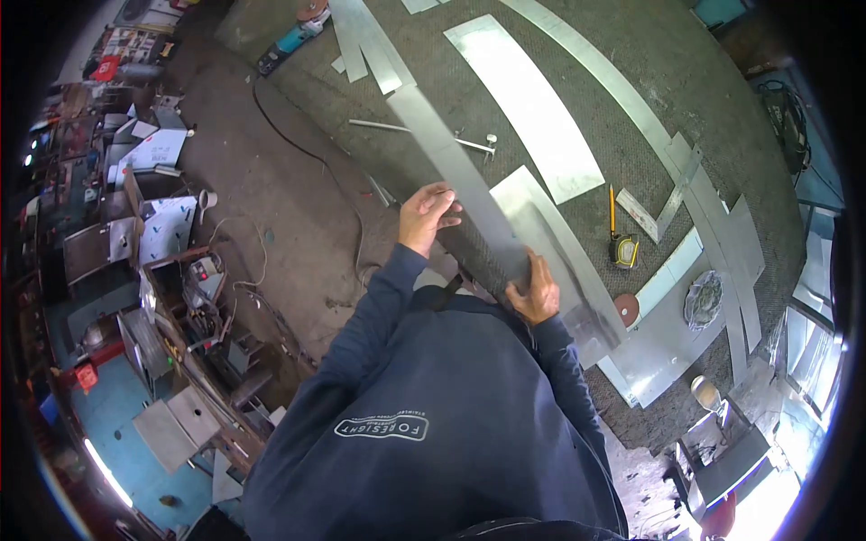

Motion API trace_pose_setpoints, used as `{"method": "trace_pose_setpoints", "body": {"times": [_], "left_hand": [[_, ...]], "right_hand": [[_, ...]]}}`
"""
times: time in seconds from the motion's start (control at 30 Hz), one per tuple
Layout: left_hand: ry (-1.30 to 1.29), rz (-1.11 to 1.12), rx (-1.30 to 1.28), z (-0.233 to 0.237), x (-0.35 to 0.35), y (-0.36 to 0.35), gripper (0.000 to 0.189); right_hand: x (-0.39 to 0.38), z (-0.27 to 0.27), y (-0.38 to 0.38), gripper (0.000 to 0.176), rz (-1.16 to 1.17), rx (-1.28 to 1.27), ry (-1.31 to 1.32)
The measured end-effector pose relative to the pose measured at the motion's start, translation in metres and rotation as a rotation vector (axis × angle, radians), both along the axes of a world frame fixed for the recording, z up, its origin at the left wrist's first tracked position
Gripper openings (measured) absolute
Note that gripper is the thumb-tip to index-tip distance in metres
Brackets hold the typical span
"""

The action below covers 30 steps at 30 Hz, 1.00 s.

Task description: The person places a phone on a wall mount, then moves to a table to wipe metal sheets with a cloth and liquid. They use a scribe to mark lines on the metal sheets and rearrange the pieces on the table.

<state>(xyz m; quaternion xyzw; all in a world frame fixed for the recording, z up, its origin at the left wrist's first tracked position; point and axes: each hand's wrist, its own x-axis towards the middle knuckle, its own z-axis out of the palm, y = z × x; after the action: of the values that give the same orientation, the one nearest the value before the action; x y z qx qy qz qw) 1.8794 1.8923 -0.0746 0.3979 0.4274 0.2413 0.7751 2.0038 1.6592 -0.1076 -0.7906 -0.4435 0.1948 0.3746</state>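
A long grey sheet-metal strip [442, 149] slants across the front of the bench, its near end close to my body. My right hand [538, 290] grips that near end, thumb below and fingers along the right edge. At the strip's left edge, my left hand [428, 219] has its fingers curled, with thumb and forefinger pinched at the metal; their exact contact is partly hidden. Beneath and to the right lies a wider metal sheet [528, 212]. A thin metal rod [374, 124] passes under the strip, with a small fitting [490, 144] near its far end.
The dark bench top [577, 81] carries a bright curved panel [532, 104], a pencil [612, 209], a tape measure [623, 251], a brown disc [627, 309] and a clear round dish [704, 300]. An angle grinder [293, 43] trails its cord [289, 140] on the left. Cluttered shelving stands farther left.
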Motion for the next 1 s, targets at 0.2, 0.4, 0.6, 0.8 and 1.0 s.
{"method": "trace_pose_setpoints", "body": {"times": [0.2,0.4,0.6,0.8,1.0], "left_hand": [[0.041,-0.136,0.061,-0.001,0.011,0.05,0.028],[0.116,-0.122,0.053,-0.052,-0.008,0.112,0.029],[0.484,-0.425,1.415,-0.059,0.011,0.175,0.042],[0.44,-0.678,1.675,-0.07,0.047,0.187,0.046],[0.455,-0.848,1.781,-0.087,0.052,0.175,0.033]], "right_hand": [[0.065,0.018,0.047,0.08,-0.09,0.095,-0.28],[0.145,0.012,0.109,0.09,-0.116,-0.188,-0.358],[0.139,-0.006,0.063,0.103,-0.246,-0.338,-0.387],[0.066,-0.001,-0.035,0.117,-0.21,-0.587,-0.313],[0.066,-0.007,-0.047,0.127,-0.211,-0.626,-0.322]]}}
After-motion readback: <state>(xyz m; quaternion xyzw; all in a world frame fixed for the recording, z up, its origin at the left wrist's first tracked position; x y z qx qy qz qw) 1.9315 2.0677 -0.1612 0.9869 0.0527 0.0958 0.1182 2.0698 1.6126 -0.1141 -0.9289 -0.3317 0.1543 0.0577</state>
